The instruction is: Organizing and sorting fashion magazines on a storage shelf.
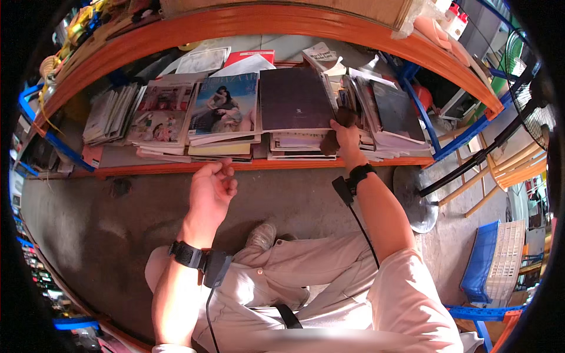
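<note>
My right hand (348,140) grips a dark brown object (329,143), perhaps a cloth or a brush; my fingers partly cover it. It sits against the right front corner of a stack topped by a large dark hardcover book (295,99). My left hand (211,185) hovers in front of the shelf edge, palm up, fingers loosely curled and holding nothing. Behind it lies a stack of magazines with a blue-covered fashion magazine (226,103) on top. Another magazine (161,110) with a red and beige cover tops the stack to its left.
An orange shelf beam (265,20) arches above the stacks. Thin booklets (112,112) lean at the left; a dark folder (397,110) tops the right-hand pile. To the right are a fan's round base (415,216), a wooden chair (521,170) and a blue crate (480,260).
</note>
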Action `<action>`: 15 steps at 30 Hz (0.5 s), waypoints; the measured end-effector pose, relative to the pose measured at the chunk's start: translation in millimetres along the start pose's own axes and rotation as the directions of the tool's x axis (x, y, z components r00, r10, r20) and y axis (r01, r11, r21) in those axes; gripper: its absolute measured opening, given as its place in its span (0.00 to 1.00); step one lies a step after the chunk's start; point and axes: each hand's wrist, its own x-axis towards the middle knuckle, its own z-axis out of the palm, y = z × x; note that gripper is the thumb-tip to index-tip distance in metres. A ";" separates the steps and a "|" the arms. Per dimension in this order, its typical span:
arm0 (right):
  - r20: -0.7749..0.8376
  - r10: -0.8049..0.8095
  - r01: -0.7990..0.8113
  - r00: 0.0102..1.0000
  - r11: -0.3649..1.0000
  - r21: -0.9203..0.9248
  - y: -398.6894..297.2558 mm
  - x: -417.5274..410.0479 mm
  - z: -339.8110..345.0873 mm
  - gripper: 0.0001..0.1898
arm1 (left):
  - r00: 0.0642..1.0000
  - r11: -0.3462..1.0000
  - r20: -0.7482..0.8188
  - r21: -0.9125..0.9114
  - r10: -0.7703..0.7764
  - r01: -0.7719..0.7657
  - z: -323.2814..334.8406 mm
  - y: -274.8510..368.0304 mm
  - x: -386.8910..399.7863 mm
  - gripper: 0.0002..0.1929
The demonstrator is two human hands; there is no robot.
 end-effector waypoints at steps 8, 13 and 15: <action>0.071 0.321 -0.273 0.944 0.644 0.715 1.8 -26.1 -7.9 0.15 | 0.998 0.997 -0.030 0.049 -0.054 0.055 3.6 -8.4 -4.5 0.10; 0.376 0.466 -0.574 0.801 0.416 0.706 21.8 -45.3 -7.8 0.20 | 0.995 0.998 0.091 0.052 -0.037 0.032 3.5 -18.3 4.6 0.11; 0.376 0.388 -0.531 0.841 0.461 0.711 28.6 -45.7 -0.5 0.21 | 0.996 0.992 0.034 0.096 -0.080 0.076 -1.0 -21.5 10.7 0.10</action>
